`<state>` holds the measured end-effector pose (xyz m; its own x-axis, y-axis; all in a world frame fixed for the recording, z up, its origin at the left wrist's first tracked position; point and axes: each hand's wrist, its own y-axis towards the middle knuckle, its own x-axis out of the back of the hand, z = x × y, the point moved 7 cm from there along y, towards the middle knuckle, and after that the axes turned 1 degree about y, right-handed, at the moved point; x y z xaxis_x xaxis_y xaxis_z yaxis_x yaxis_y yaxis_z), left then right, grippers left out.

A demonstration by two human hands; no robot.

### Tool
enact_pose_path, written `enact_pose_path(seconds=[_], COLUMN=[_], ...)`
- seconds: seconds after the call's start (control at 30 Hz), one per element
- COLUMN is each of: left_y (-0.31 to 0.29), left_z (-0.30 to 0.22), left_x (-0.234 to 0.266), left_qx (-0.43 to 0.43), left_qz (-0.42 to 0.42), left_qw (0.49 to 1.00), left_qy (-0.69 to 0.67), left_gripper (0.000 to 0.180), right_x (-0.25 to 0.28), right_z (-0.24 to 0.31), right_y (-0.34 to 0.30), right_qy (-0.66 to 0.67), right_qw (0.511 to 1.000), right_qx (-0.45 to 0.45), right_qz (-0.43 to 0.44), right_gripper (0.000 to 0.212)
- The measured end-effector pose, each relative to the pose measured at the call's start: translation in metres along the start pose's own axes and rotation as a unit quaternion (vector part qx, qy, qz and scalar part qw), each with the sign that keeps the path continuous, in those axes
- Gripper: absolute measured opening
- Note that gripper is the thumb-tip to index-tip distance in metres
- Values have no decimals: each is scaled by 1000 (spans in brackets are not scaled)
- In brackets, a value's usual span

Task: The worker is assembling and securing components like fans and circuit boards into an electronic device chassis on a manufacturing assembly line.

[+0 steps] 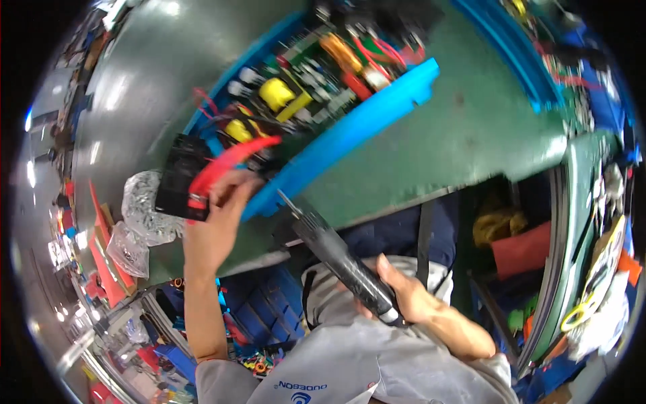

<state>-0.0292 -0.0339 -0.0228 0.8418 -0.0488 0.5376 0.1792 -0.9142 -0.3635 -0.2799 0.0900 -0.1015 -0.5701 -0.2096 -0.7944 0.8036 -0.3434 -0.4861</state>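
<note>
My right hand (410,296) is wrapped round a black electric screwdriver (343,259), whose thin bit points up and left toward the edge of a blue housing (356,138). Inside the open housing lies a crowded circuit board (316,87) with yellow-wound coils, capacitors and wires. At the housing's near left end, my left hand (229,195) has its fingers bent by a black end panel (178,175) and a thick red curved strip (232,161), perhaps a cable. Motion blur and the strip hide what those fingertips grip. The screwdriver's bit looks apart from the housing.
A green-topped workbench (471,145) carries the housing. Another blue shell part (515,50) lies at the far right. Clear plastic bags (148,209) sit left of the end panel. Yellow-handled scissors (579,313) and a white bag are at the right.
</note>
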Motion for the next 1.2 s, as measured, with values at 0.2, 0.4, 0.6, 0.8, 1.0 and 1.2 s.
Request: enact_pose_path(seconds=[0.2, 0.4, 0.6, 0.8, 1.0, 1.2], left_y=[-2, -1, 1, -16, -20, -26], left_z=[-31, -22, -24, -42, -31, -23], left_x=[2, 7, 13, 14, 7, 10], left_qx=[-179, -224, -202, -242, -197, -212], left_qz=[-12, 33, 92, 142, 150, 112], left_qw=[981, 974, 975, 955, 964, 965], left_qy=[78, 20, 30, 91, 96, 104], left_gripper=[12, 25, 36, 73, 80, 60], right_x=[2, -10, -13, -11, -12, -22], right_z=[-4, -6, -4, -3, 2, -13], right_y=[-18, -21, -19, -21, -13, -3], right_qy=[-44, 43, -8, -28, -140, 15], right_qw=[993, 996, 995, 994, 979, 995], right_qx=[-43, -75, -81, -75, -49, -96], right_qz=[-98, -3, -52, -77, -138, -10], right_gripper=[88, 99, 105, 103, 102, 111])
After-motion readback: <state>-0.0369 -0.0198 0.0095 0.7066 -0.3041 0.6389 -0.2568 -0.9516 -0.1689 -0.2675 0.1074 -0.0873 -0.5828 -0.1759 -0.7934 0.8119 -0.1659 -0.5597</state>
